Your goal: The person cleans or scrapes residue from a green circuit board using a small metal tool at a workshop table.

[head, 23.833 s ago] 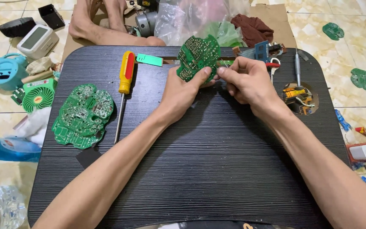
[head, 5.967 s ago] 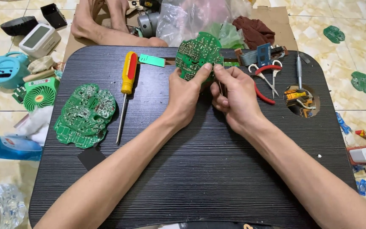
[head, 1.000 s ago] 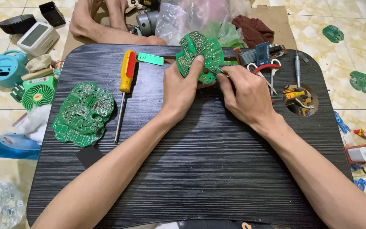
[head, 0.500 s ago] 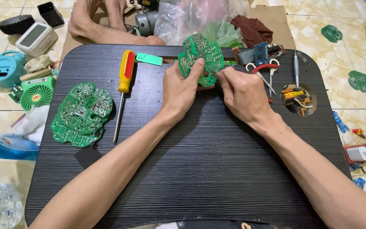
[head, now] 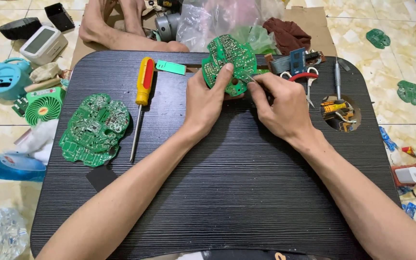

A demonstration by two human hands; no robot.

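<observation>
— Where are we with the board (head: 229,65)?

— We hold it tilted up at the far edge of the counter (head: 227,192). Our left hand (head: 208,98) is grasping it from below, with the thumb pressed on its face. Our right hand (head: 280,103) is clenched around a thin metal tool (head: 250,78), and its tip touches the right edge of the board.

— How much is done, do you think?

— We judge the work is in the middle. The tool is on the board, but we cannot tell which parts are already off. A stack of similar boards (head: 95,129) lies flat on the left side, well apart.

— And the materials?

— The board is green, hard and thin, with an irregular lobed outline and many small silver solder dots. The counter is black with fine wood-like lines. Near us lies a screwdriver (head: 142,96) with a smooth yellow and red handle and a thin steel shaft.
</observation>
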